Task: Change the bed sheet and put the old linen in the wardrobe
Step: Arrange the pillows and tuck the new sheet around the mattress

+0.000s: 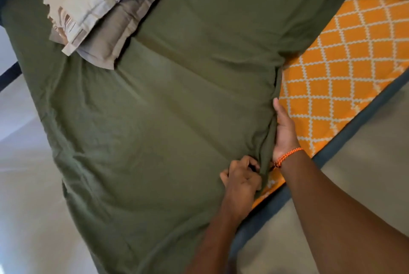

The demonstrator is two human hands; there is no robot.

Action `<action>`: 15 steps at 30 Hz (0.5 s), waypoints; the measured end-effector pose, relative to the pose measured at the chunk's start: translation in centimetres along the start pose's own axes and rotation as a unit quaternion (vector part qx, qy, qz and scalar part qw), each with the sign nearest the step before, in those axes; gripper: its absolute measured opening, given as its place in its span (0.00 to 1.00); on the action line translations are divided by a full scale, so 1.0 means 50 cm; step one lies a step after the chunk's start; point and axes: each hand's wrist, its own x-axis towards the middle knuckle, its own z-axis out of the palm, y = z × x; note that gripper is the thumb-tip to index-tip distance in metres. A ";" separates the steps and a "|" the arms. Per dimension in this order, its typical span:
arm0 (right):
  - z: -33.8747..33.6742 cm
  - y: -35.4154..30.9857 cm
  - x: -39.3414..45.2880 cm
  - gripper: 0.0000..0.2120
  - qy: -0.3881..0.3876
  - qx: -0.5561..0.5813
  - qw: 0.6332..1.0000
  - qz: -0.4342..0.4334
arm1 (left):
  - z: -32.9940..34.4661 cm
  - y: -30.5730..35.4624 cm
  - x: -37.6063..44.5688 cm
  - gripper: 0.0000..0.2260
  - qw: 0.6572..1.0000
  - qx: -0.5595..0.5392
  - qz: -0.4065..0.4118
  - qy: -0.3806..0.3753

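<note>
While both hands gather its edge, the green sheet (pixel 155 119) covers most of the bed, leaving the orange patterned sheet (pixel 345 70) bare at right.

My left hand (pixel 242 179) clenches a bunched fold; my right hand (pixel 284 132) curls around the edge just beyond, likely for an even pull. Pillows (pixel 93 12) sit far left.

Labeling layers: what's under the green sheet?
Under the green sheet, an orange patterned sheet shows at its pulled-back right edge, where both hands work. How far the orange extends beneath is covered.
</note>
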 end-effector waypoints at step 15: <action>-0.159 -0.188 -0.162 0.28 0.044 0.111 0.992 0.038 | 0.091 0.123 -0.026 0.19 0.979 -0.165 -0.081 0.088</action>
